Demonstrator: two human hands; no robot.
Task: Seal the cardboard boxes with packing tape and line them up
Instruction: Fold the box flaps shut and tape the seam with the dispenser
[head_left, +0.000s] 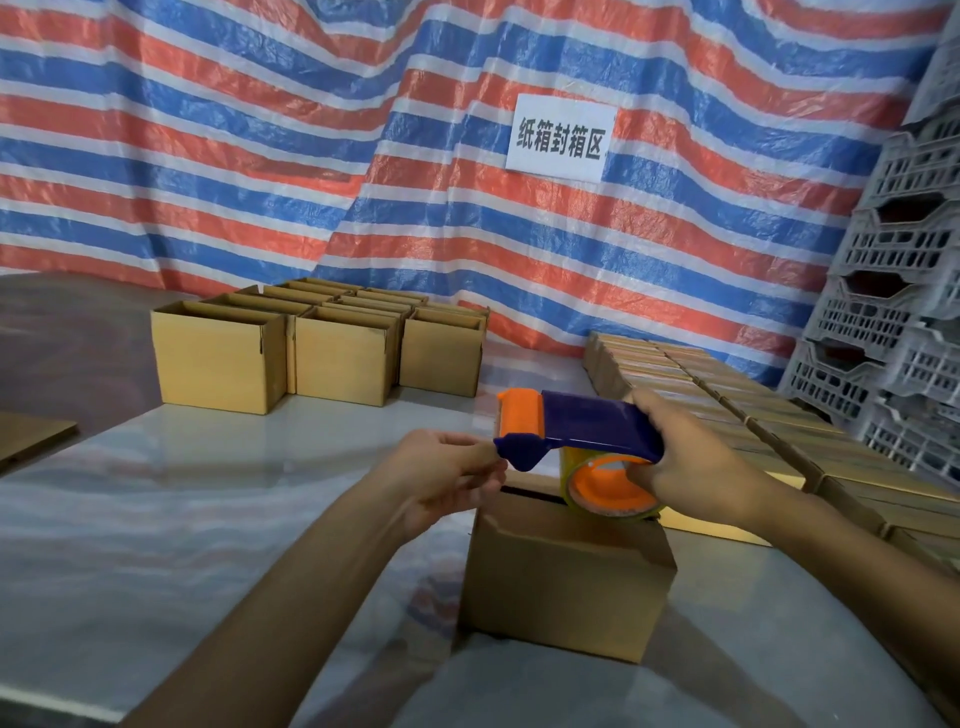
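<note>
Right hand (691, 467) grips dispenser (587, 428) just above box (566, 571), lengthwise left-right; left hand (447, 467) pinches its front tip.

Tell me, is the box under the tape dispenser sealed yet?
Not sealed. The box shows a dark open gap along its top, and no tape runs down its front.

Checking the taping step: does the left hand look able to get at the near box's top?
Probably yes. The left hand is right at the box top's left edge, nothing between; the dispenser, gripped by the right hand, is over its right part.
</note>
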